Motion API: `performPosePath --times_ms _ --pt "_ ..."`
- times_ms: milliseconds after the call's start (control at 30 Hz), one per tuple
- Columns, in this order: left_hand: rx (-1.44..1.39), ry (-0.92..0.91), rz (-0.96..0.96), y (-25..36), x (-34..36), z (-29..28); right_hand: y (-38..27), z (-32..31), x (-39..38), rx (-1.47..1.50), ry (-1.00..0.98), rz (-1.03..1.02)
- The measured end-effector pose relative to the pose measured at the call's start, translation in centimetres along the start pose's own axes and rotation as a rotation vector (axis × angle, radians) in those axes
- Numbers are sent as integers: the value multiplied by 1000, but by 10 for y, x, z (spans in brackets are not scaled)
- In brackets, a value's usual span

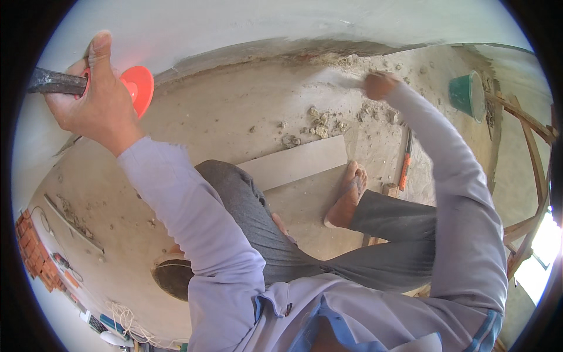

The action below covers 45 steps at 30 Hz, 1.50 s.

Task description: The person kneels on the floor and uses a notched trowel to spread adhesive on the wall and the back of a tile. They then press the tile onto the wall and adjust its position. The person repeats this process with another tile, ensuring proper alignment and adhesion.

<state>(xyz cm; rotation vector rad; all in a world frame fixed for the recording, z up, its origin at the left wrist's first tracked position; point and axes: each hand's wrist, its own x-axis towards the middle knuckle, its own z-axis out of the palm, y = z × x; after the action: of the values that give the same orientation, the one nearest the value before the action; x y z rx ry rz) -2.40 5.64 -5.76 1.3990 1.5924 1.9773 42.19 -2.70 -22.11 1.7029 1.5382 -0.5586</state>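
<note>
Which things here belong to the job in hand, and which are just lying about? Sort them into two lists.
Apparently in use:
dark-shafted tool with a red guard, in the left hand
grey blur beside the right hand, too smeared to identify

Apparently lying about:
orange-handled tool
pale board
green bucket
reddish bricks

Green bucket [463,95], red bricks [35,251], tangled pale cord [125,318], wooden beams [531,154].

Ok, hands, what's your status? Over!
Left hand: gripping dark tool with red guard, near wall. Right hand: blurred, hold unclear. Possibly in the way: rubble, pale panel on floor.
</note>
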Motion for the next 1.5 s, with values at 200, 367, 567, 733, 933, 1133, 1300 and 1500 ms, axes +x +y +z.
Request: performPosePath --times_ms 200,367,567,733,933,1133,1300,1500 --pt "35 40 -59 1 -6 3 -33 50 -57 760 255 -259" --pt "26 11 -54 -2 -7 2 -156 57 -33 785 484 -160" --pt "-15 3 -32 -6 -8 3 -153 20 -29 1104 481 -61" --pt "-71 -1 -7 -7 -8 3 -169 30 -34 870 491 -219" --pt "-60 35 -55 -4 -8 5 -184 44 -32 971 378 -69" --pt "-144 34 -98 -3 -13 9 -184 35 -25 1372 133 83" --pt "-49 13 -43 -11 -5 7 -172 51 -39 844 292 -100" --pt "-56 45 -19 -18 -6 6 -112 -5 -5 197 266 -435"
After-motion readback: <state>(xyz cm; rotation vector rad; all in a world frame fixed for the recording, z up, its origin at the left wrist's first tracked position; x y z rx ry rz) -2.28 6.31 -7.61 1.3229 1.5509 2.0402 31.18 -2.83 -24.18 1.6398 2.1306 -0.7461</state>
